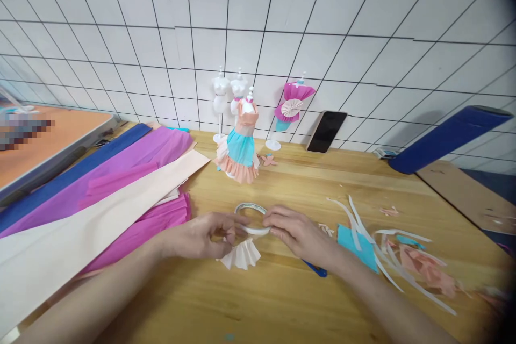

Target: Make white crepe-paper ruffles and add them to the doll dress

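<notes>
Wooden tabletop (278,306) beneath the grip, with a white tiled wall (258,0) behind it. Far left of the grip, an orange surface (86,123) borders the wood; nearer, overlapping blue, purple, cream and magenta paper sheets (129,201) reach close to the left hand (213,235). At the grip, a tape roll (258,230) lies between the hands: the left fingertips meet its left edge, though whether they pinch it cannot be told; the right hand (292,230) is clamped on its right side. A pleated cream piece (245,255) sits just in front. Behind the grip stand four small dress forms (241,148). Right of it are a phone (326,131), a turquoise square (357,247), white strips (419,279) and a slanting blue roll (451,140). Pixelation masks part of the orange surface; the right forearm partly covers a blue tool (318,270); scraps (494,293) at far right blur into shadow
</notes>
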{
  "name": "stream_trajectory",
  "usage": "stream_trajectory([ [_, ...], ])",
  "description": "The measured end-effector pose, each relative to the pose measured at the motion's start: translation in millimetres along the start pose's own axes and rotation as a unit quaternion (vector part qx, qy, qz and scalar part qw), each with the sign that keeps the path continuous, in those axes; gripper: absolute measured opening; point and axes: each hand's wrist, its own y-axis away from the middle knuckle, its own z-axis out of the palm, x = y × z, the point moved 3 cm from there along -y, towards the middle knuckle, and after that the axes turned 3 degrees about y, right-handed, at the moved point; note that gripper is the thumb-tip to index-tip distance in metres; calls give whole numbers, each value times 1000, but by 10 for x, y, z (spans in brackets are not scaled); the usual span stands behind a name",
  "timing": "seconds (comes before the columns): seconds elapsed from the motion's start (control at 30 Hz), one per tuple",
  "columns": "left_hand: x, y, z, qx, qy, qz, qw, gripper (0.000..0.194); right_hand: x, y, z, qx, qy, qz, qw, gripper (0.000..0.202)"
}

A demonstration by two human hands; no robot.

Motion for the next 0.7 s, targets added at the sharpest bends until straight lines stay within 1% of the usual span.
stream_trajectory([
  [0.07,-17,-2,-19,-16,50,-8,999,12,1,-8,-8,4,-53,2,999,19],
  [0.13,7,-4,-33,-26,100,-6,995,19,25,-2,-18,12,-105,14,994,18],
  [0.23,49,16,-60,-17,146,-3,989,23,123,43,-69,29,-163,39,985,29],
  [0.33,47,51,-93,5,172,11,985,23,260,154,-158,70,-168,85,980,38],
  [0.43,22,66,-113,27,177,22,984,23,336,339,-196,106,-113,158,975,34],
  [0.5,9,61,-113,32,171,20,985,23,309,478,-154,103,-54,194,974,31],
  [0.53,4,55,-110,33,170,19,985,23,276,542,-115,91,-22,205,974,36],
  [0.57,-2,48,-108,33,170,17,985,23,233,597,-64,59,55,208,975,40],
  [0.6,-9,41,-106,33,170,16,985,23,186,641,-7,26,107,201,973,39],
  [0.63,-17,34,-105,32,173,17,984,23,139,676,41,6,144,191,971,37],
  [0.7,-32,23,-100,25,182,22,983,23,63,711,110,-9,188,177,966,32],
])
